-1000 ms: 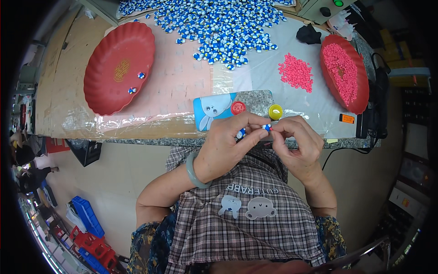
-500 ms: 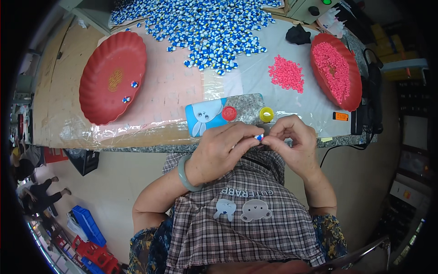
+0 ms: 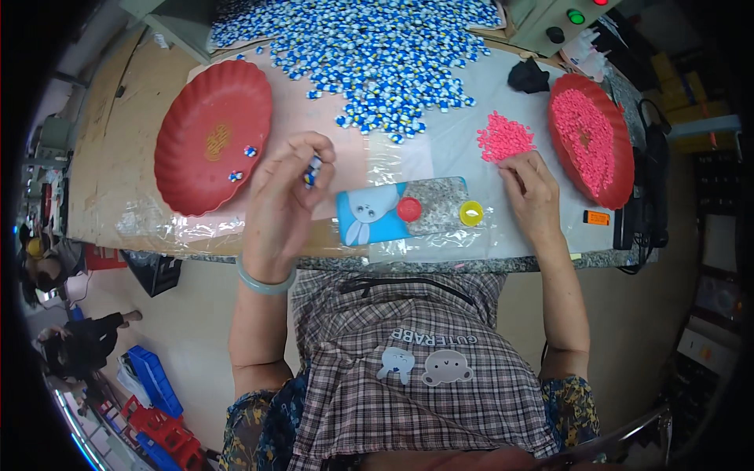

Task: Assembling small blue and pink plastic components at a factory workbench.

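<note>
Curling the fingers of our left hand [image 3: 281,196] around blue-and-white pieces [image 3: 312,171], we hold our right hand [image 3: 536,196] at the pink pile [image 3: 505,135], fingertips together, whether pinching anything we cannot tell, a red dish [image 3: 625,153] right of them

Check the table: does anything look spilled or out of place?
The crumpled black thing stands out most, unlike the blue-and-white heap nearby. The pink pile lies loose outside the right bowl, but by the right hand, so perhaps deliberately.
</note>
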Tool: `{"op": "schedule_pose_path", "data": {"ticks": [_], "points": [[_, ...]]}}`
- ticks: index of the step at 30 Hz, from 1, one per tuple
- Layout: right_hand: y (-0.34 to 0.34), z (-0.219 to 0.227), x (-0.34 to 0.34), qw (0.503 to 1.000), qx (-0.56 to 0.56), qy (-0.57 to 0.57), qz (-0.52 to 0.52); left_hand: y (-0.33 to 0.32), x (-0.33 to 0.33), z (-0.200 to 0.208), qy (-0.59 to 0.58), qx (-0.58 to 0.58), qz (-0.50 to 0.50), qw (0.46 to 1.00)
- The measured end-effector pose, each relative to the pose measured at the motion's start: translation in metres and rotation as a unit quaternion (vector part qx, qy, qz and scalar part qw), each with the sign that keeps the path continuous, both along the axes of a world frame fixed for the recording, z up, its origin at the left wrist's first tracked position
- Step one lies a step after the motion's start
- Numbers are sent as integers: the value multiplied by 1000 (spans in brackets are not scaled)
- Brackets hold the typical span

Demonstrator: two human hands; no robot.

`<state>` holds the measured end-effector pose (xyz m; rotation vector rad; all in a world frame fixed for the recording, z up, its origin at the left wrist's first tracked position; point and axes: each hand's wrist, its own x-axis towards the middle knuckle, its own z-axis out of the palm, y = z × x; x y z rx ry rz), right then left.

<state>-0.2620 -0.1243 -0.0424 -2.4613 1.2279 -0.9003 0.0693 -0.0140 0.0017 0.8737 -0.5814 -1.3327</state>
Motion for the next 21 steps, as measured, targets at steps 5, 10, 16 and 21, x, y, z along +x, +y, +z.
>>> {"op": "schedule_pose_path", "data": {"ticks": [5,10,16,21], "points": [[-5,6,0,1000,-1,21,13,-5,78,21,-484,-30,242,841],[-6,10,0,997,-11,69,15,-21,124,8,-779,-11,207,592],[5,6,-7,990,126,-62,-17,-53,42,2,-778,-219,121,576],[8,11,-11,963,232,-133,-24,-82,-11,-20,-745,-297,-66,594]]}}
